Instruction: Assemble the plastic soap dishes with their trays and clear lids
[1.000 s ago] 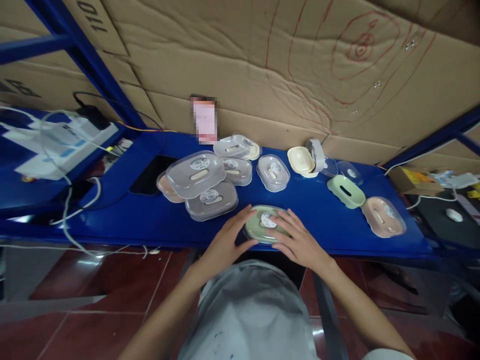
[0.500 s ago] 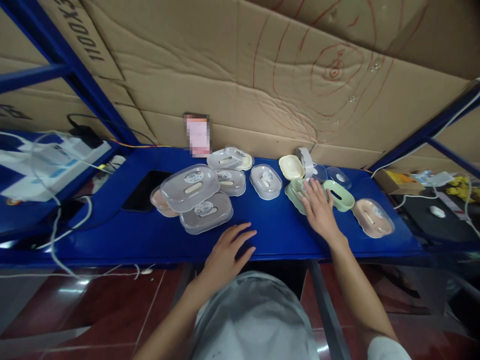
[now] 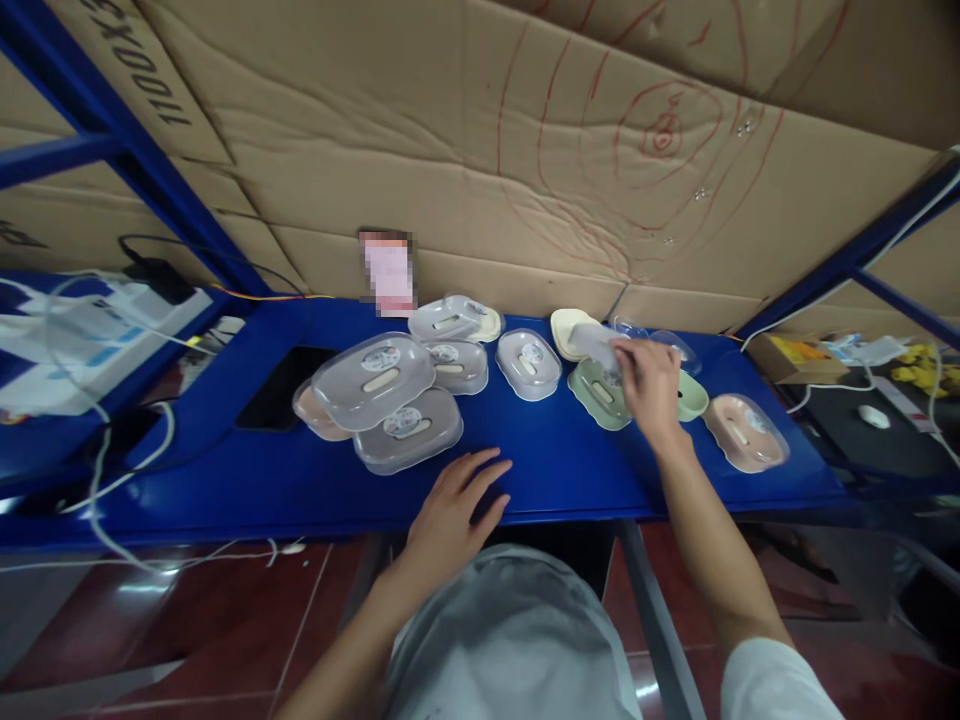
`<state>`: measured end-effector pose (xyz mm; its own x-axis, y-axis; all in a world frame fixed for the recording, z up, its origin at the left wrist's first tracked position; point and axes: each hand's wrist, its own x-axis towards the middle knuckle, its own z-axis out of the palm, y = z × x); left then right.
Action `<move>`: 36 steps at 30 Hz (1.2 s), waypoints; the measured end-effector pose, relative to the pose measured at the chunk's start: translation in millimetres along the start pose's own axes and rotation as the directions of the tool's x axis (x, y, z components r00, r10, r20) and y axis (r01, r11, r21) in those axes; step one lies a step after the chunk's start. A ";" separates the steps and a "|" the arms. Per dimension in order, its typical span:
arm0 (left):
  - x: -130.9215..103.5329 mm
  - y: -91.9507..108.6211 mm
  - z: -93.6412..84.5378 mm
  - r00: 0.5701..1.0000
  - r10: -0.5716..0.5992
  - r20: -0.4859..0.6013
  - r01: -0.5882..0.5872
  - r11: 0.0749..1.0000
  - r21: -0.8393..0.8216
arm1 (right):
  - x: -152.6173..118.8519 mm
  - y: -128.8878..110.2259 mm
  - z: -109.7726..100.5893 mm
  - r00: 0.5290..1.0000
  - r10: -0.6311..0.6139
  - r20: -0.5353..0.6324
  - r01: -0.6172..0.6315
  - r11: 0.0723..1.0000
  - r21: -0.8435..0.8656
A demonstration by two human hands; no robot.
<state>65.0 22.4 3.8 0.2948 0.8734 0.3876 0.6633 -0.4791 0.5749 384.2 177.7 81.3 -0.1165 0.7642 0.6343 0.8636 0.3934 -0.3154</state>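
My right hand (image 3: 651,385) pinches a small grey dish (image 3: 597,346) above the green lidded box (image 3: 596,395). Behind the dish is a cream dish (image 3: 568,330), and a green dish (image 3: 691,397) shows partly behind my fingers. My left hand (image 3: 459,500) lies at the table's front edge with its fingers spread, holding nothing. Left of centre, grey boxes with clear lids (image 3: 373,380) are piled and overlap a peach one (image 3: 319,412). One grey lidded box (image 3: 529,364) stands alone in the middle. A peach lidded box (image 3: 747,432) sits at the right.
The blue table (image 3: 540,460) backs onto a cardboard wall (image 3: 420,150). A phone (image 3: 390,272) with a blurred screen leans there. A black flat object (image 3: 281,388) lies at the left, near white cables (image 3: 97,470). Beyond the right end is a cardboard box (image 3: 795,360).
My right hand has closed on the grey dish and moved slightly right. The dish, which stood upright at the back, is now tilted forward over the green box. My left hand stays put.
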 end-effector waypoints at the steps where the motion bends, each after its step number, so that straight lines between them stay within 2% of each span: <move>1: -0.4 1.6 -0.8 1.000 -0.006 -0.004 0.006 1.000 0.005 | -20.7 -12.6 -6.5 0.995 -0.101 -0.005 0.101 0.995 -0.008; 3: -1.3 4.1 -2.4 1.000 0.012 -0.005 -0.012 1.000 0.018 | -65.1 -37.9 -15.5 0.963 -0.270 0.029 0.269 0.963 0.024; 5: -1.4 4.9 -3.2 0.996 0.083 0.011 -0.084 0.995 0.053 | -103.5 -58.8 -18.9 0.899 -0.412 0.148 0.399 0.910 0.111; 7: -0.2 4.2 -2.3 0.987 0.155 0.039 -0.159 0.980 0.117 | -122.8 -70.4 -18.3 0.818 -0.513 0.260 0.467 0.856 0.220; 8: 0.9 3.7 -1.4 0.983 0.174 0.058 -0.181 0.972 0.148 | -122.4 -72.0 -17.0 0.795 -0.535 0.288 0.474 0.842 0.257; 9: 2.2 3.3 -0.4 0.981 0.181 0.076 -0.191 0.967 0.171 | -115.2 -70.9 -15.3 0.798 -0.524 0.298 0.459 0.848 0.265; 10: 3.4 3.1 0.5 0.980 0.178 0.090 -0.192 0.964 0.185 | -101.6 -67.4 -12.8 0.825 -0.479 0.300 0.422 0.875 0.236; 12: 5.4 3.4 1.3 0.981 0.162 0.108 -0.180 0.966 0.186 | -60.5 -55.9 -4.6 0.904 -0.293 0.311 0.285 0.956 0.071; 13: 6.0 3.8 1.2 0.982 0.155 0.112 -0.174 0.968 0.179 | -36.6 -49.3 1.8 0.918 -0.181 0.352 0.214 0.975 -0.057; 14: 6.3 4.3 0.8 0.982 0.152 0.112 -0.170 0.970 0.172 | -12.6 -43.0 10.1 0.902 -0.086 0.424 0.176 0.969 -0.176; 16: 5.8 4.9 -0.5 0.981 0.157 0.110 -0.174 0.972 0.159 | 29.4 -33.6 30.7 0.871 -0.035 0.490 0.165 0.960 -0.225; 18: 4.3 4.7 -1.7 0.980 0.173 0.094 -0.185 0.972 0.145 | 58.7 -29.8 51.9 0.846 -0.007 0.533 0.159 0.958 -0.240; 20: 2.2 3.5 -2.3 0.981 0.184 0.057 -0.190 0.973 0.128 | 74.0 -30.5 65.4 0.841 0.012 0.541 0.146 0.957 -0.249; 22: -0.1 1.8 -2.0 0.982 0.190 0.001 -0.189 0.976 0.107 | 76.3 -32.6 64.8 0.860 0.018 0.511 0.129 0.959 -0.251; 24: -2.4 0.1 -1.2 0.981 0.186 -0.051 -0.181 0.980 0.087 | 65.7 -33.6 48.9 0.894 0.017 0.447 0.106 0.963 -0.248; 26: -4.4 -1.3 -0.3 0.979 0.182 -0.090 -0.177 0.982 0.069 | 41.9 -33.4 22.9 0.952 0.023 0.306 0.026 0.987 -0.156; 27: -5.3 -1.8 0.1 0.977 0.184 -0.110 -0.178 0.982 0.061 | 25.4 -33.3 8.9 0.980 0.048 0.192 -0.045 0.999 -0.018; 28: -6.0 -2.2 0.3 0.973 0.188 -0.132 -0.182 0.982 0.055 | 6.7 -33.4 -4.1 0.991 0.102 0.084 -0.113 0.982 0.149; 29: -6.7 -2.5 0.5 0.969 0.193 -0.155 -0.188 0.981 0.051 | -13.4 -33.9 -15.0 0.985 0.167 0.035 -0.170 0.941 0.292; 30: -7.1 -2.5 0.7 0.965 0.195 -0.177 -0.189 0.981 0.051 | -33.7 -35.2 -22.8 0.970 0.239 0.041 -0.235 0.887 0.397; 32: -7.2 -1.6 1.1 0.962 0.189 -0.199 -0.180 0.982 0.059 | -71.0 -39.8 -27.5 0.928 0.339 0.153 -0.368 0.775 0.513; 34: -6.1 0.7 2.1 0.961 0.176 -0.211 -0.162 0.983 0.083 | -98.3 -46.9 -18.6 0.893 0.366 0.261 -0.450 0.714 0.537; 36: -4.2 4.4 3.9 0.959 0.172 -0.224 -0.147 0.981 0.124 | -113.3 -54.9 -2.6 0.884 0.353 0.307 -0.467 0.706 0.532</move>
<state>69.3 17.0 1.9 0.2425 0.7359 0.6322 0.6927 -0.5875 0.4182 351.2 68.2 28.5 0.0517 0.9711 0.2329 0.4031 0.1931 -0.8946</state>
